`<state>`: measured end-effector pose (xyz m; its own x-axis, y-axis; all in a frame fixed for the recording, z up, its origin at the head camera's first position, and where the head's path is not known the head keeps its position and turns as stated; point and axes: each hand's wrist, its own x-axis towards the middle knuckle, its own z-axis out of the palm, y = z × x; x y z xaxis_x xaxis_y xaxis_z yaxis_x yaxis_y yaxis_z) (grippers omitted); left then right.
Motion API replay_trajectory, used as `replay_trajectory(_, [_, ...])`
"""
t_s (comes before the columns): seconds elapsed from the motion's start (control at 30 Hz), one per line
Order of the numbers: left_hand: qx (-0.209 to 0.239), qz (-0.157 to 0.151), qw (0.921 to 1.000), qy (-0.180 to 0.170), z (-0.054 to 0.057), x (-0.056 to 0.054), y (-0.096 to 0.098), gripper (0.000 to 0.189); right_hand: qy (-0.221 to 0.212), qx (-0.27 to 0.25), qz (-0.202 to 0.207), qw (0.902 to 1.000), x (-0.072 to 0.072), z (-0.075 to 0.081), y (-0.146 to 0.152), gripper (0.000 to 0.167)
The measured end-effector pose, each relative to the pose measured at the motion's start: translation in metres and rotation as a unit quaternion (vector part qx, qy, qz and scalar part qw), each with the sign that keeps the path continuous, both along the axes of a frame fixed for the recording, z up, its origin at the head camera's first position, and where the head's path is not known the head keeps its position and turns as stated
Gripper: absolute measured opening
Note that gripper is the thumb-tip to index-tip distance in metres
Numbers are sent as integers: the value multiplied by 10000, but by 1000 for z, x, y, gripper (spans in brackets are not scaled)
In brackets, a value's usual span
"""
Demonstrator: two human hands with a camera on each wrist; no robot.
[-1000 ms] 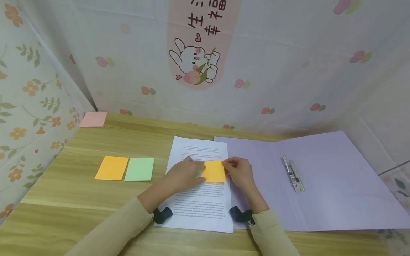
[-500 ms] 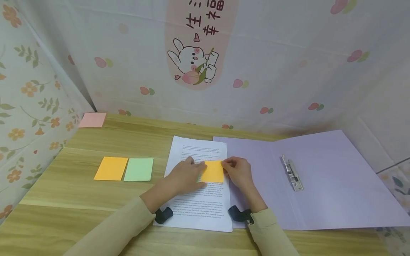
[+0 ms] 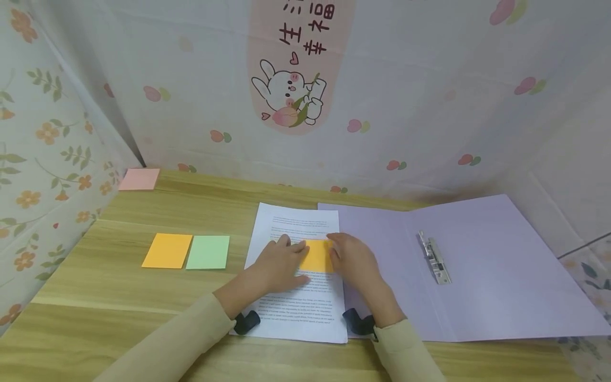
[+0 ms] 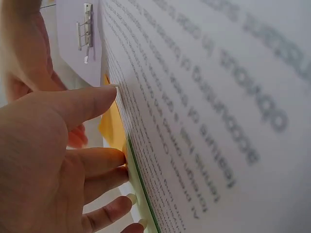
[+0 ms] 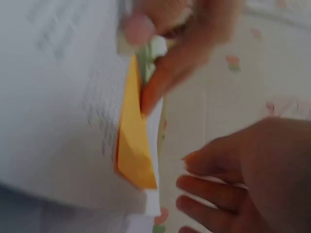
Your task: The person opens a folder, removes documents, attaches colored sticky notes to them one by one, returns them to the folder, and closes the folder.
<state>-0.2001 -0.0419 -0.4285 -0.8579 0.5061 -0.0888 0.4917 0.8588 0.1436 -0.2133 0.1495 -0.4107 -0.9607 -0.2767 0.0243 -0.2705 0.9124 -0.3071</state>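
An orange sticky note (image 3: 317,257) lies on a stack of printed sheets (image 3: 300,313), close to its right edge. My left hand (image 3: 280,266) touches the note's left side with straight fingertips, its thumb down on the print. Under the left fingers, a green sticky note (image 4: 141,196) shows in the left wrist view; in the head view that hand covers it. My right hand (image 3: 355,261) is over the note's right edge in the head view. The right wrist view has the right fingers (image 5: 209,191) extended, apart from the orange note (image 5: 133,145), which lifts slightly from the paper.
An orange sticky pad (image 3: 167,251) and a green sticky pad (image 3: 207,252) lie side by side to the left. Farther back is a pink pad (image 3: 139,179). An opened lilac folder (image 3: 501,276) with a metal clip (image 3: 434,258) spreads out on the right, partly beneath the sheets.
My right hand has let go of the orange note's right edge and shifted its fingers over it. The left hand stays at the note's left side.
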Motion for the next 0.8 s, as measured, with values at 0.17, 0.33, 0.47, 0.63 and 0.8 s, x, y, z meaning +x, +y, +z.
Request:
replay_trajectory(0.17, [-48,17,10000,-53,0,-1,1,71,-199,872,1418,9858,11,-6,-12,54])
replay_trajectory(0.33, [-116,68,9998,-175,3,-4,3,70,-466,980,1370,9846,12,-14,-13,55])
replay_trajectory(0.47, [-106,156,9991,-390,8,-5,6,71,-586,1075,922,9882,13,-14,-6,58])
replay_trajectory(0.63, [-199,172,9984,-493,10,-2,8,76,-627,1309,532,9880,16,-11,3,60])
replay_trajectory(0.8, [-230,168,9984,-488,10,-1,9,76,-609,1338,568,9875,17,-10,2,61])
